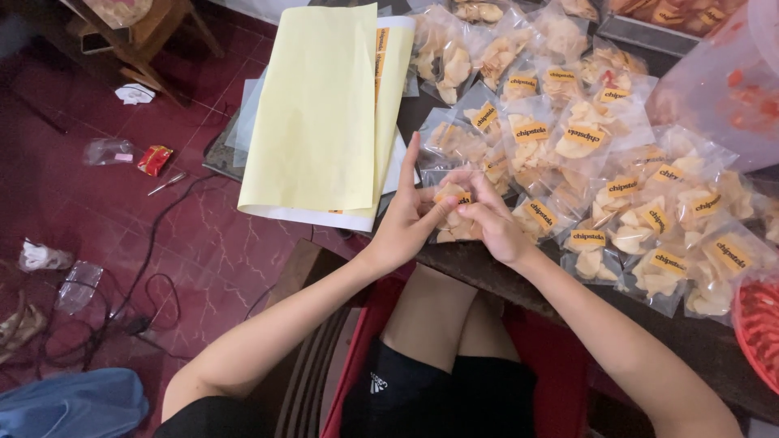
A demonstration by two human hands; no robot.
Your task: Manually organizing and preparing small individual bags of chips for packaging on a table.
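At the near edge of the dark tabletop [479, 272], just above my knees, I hold a small clear bag of pale chips [454, 219] with an orange label stuck on its upper part. The bag lies flat on the tabletop, its long axis running from the near edge toward the far side, labelled end pointing away from me. My left hand [406, 223] is half open: the forefinger stands straight up, clear of the bag, while the thumb and the other fingers press against the bag's left side and its label. My right hand [491, 223] is curled over the bag's right side, fingertips meeting those of the left hand on the label, so both hands pinch the same bag between them.

Beyond and to the right, many more bags of chips [600, 154] with the same orange labels lie overlapping across the tabletop toward its far edge. At the left edge of the tabletop a pale yellow sheet [312, 113] of backing paper lies curled, hanging partly over the side. A red basket [759, 328] sits at the right, near edge. Under the tabletop, the red tiled floor [105, 211] carries cables and scraps of wrapper.
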